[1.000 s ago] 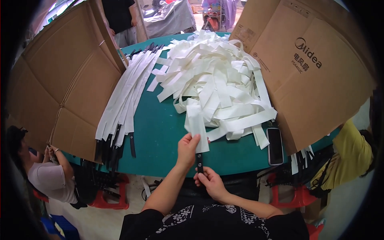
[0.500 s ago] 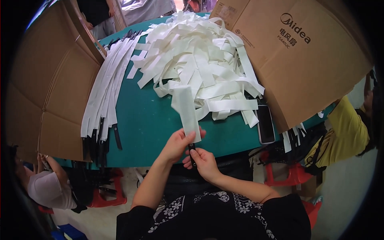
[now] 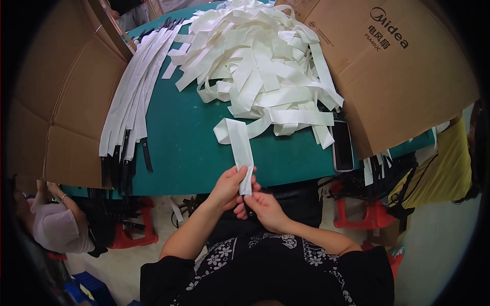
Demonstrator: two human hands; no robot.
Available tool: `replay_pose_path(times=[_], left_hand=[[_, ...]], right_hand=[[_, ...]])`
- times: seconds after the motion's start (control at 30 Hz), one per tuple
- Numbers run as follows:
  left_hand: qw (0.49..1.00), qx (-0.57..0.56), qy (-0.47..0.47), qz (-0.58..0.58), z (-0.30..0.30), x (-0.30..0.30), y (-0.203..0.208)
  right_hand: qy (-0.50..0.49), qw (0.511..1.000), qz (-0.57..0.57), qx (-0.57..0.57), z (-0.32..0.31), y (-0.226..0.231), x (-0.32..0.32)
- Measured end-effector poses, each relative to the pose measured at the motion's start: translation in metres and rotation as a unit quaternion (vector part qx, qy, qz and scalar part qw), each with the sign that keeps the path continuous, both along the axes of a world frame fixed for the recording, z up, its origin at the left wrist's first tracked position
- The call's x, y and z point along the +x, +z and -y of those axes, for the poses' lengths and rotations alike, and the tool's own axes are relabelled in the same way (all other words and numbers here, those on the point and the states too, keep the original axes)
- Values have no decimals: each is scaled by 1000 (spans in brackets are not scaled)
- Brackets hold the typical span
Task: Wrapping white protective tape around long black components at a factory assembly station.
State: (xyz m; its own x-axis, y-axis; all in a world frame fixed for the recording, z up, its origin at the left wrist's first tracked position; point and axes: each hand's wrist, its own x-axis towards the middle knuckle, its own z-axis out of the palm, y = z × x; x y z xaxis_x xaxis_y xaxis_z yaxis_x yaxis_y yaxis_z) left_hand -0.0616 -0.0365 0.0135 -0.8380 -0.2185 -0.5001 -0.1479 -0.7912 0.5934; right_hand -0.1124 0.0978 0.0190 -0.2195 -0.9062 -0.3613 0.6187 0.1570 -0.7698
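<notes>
Bare lane on the green counter (image 3: 189, 148)

It is hemmed by aligned white strips (image 3: 133, 97), tangled white strip heap (image 3: 265, 66), brown cardboard walls (image 3: 66, 102) and a black phone (image 3: 342, 145).

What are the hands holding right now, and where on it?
Both the left hand and right hand pinch the near end of a white strip.

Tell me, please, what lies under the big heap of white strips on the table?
The heap of white strips rests on the green table. A dark phone lies at its right edge, its top end tucked under a strip. Anything deeper inside the heap is covered and cannot be seen.
</notes>
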Motion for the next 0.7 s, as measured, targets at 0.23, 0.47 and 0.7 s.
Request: replay_pose_path(times=[0.23,0.47,0.7], left_hand=[[988,-117,-100,-30,1,41,62],[971,-187,-148,25,15,70,73],[985,-143,-97,16,27,112,24]], right_hand=[[65,980,172,-75,36,27,-89],[-158,968,150,-124,157,120,-288],[-339,923,-172,-61,291,187,-421]])
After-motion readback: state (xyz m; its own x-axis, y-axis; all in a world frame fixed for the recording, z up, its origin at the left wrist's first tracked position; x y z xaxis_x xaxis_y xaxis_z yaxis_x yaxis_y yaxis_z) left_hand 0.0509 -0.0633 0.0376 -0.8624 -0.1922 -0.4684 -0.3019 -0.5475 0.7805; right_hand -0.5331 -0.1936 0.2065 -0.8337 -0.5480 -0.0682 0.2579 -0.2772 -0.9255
